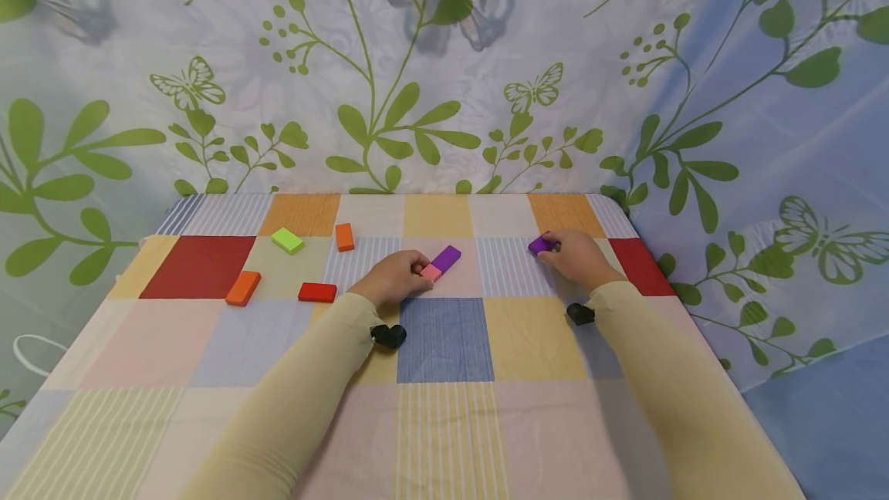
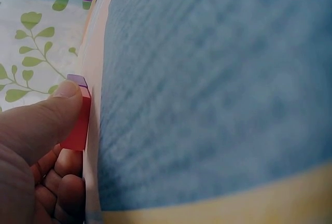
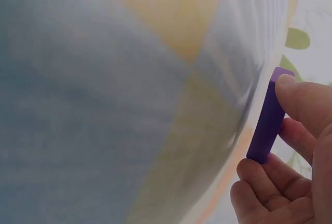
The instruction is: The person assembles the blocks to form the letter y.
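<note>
Between thumb and fingers, my left hand (image 1: 393, 278) pinches a pink block (image 1: 431, 273), which looks reddish in the left wrist view. Its far end meets a purple block (image 1: 447, 258) lying on the patchwork cloth, the two lined up end to end. Off to the right, my right hand (image 1: 579, 257) holds a second purple block (image 3: 268, 120) by its ends, thumb on one end and fingertips at the other. The fingers partly cover that block in the head view.
Left of my left hand lie a red block (image 1: 317, 292), an orange block (image 1: 243, 288), another orange block (image 1: 344, 238) and a lime green block (image 1: 287, 241). The patchwork-covered table (image 1: 444, 438) ends at a leaf-print curtain (image 1: 430, 60) behind it.
</note>
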Demonstrator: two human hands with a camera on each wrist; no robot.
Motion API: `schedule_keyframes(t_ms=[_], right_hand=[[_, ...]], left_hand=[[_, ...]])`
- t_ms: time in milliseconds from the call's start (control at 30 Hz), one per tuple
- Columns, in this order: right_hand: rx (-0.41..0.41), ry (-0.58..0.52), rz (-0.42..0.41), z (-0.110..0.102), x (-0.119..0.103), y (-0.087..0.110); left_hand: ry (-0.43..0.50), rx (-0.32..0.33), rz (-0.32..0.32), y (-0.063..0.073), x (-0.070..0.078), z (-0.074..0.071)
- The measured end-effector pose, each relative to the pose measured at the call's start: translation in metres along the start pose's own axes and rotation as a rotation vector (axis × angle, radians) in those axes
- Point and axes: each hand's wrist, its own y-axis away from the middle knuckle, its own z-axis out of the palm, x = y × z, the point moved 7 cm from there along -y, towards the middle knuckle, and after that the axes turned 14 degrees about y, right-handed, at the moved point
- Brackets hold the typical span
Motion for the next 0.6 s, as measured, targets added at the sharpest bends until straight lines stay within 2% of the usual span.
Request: schedule_keyframes(t_ms=[600], right_hand=[[0.032, -0.019, -0.069, -0.008, -0.039, -0.004]], left_hand=[[0.0, 0.003, -0.008, 0.002, 0.001, 0.001]])
